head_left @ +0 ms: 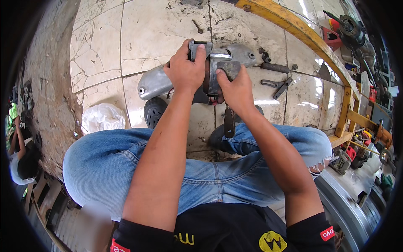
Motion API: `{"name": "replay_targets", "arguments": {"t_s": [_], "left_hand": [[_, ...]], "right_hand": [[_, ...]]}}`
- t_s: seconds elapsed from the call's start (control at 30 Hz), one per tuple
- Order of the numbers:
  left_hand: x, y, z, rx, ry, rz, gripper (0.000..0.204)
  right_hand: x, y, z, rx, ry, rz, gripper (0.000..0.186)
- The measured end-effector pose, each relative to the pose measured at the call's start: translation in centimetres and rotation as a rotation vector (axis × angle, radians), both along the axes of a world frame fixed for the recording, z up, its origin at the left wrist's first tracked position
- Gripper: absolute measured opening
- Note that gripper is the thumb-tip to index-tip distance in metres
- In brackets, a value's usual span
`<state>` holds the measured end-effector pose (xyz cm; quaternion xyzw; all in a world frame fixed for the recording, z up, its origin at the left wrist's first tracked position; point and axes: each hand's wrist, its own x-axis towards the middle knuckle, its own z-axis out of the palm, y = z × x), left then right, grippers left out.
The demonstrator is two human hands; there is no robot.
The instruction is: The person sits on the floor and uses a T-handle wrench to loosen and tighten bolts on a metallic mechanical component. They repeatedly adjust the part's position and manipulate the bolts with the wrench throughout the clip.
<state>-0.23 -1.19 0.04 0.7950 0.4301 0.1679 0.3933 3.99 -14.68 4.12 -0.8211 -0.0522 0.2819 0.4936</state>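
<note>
From far away I am looking down at a big grey metal part (155, 82), which is lying in the upper middle of the frame, over the tiled floor (98, 50). The left hand (187, 71) is holding a dark grey block (194, 49), its thumb pressing on top. The right hand (238, 90) is gripping a flat grey piece (229, 68) with thumb and fingers. Some pliers (279, 85) and a dark handle (275, 67) are resting right of the middle. A see-through bag (103, 116) is sitting at the left, and a yellow bar (294, 17) is bending across the upper right
</note>
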Motion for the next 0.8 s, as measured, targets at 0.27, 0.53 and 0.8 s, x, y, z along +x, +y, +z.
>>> {"name": "replay_targets", "arguments": {"t_s": [0.27,0.53,0.8], "left_hand": [[0.1,-0.1,0.8,-0.034,0.056,-0.009,0.051],[-0.2,-0.1,1.0,-0.047,0.055,0.000,0.051],[-0.1,-0.2,0.2,-0.040,0.044,0.004,0.052]], "right_hand": [[-0.4,0.0,-1.0,-0.043,-0.320,0.055,0.040],[-0.6,0.5,0.8,0.007,0.066,-0.104,0.042],[-0.6,0.6,0.6,-0.098,-0.100,-0.040,0.039]]}}
